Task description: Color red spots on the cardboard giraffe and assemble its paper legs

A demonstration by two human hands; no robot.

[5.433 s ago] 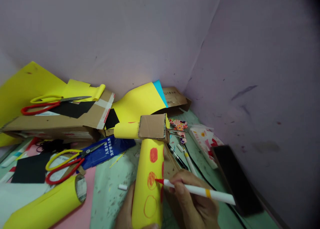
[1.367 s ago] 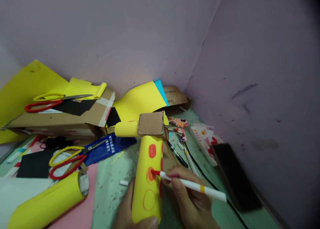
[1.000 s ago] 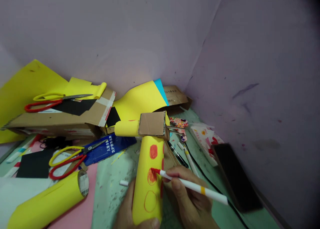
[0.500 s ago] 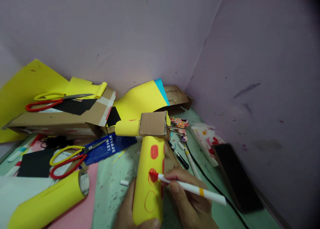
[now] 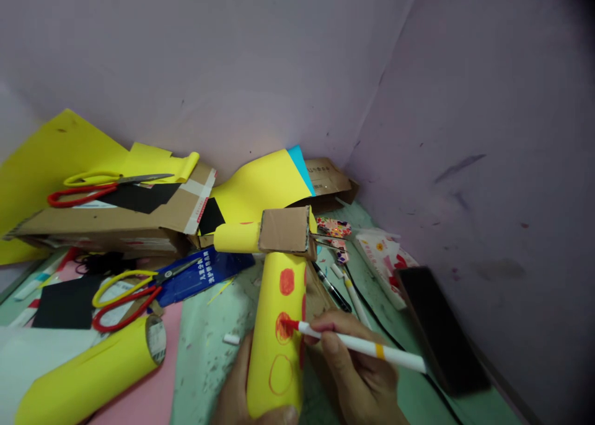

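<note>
Yellow paper tube with red spots (image 5: pixel 264 350): in front of the person, lower end inside the left hand's grasp, left of the right fingers.
Left hand (image 5: pixel 235 385): wrapped round tube, thumb over near face; other fingers partly hidden.
Right hand (image 5: pixel 357 366): pinching white plastic marker with orange band (image 5: pixel 356 344) near its red tip, thumb and forefinger on barrel.
Tip contact: on middle red spot (image 5: pixel 284 327), partly coloured.
Other front spots: upper filled, lower outline only.
Tube's far end: brown square cardboard block (image 5: pixel 283 230).
Left side: open-ended yellow paper roll (image 5: pixel 93 375), red-and-yellow-handled metal scissors (image 5: pixel 151 282).
</note>
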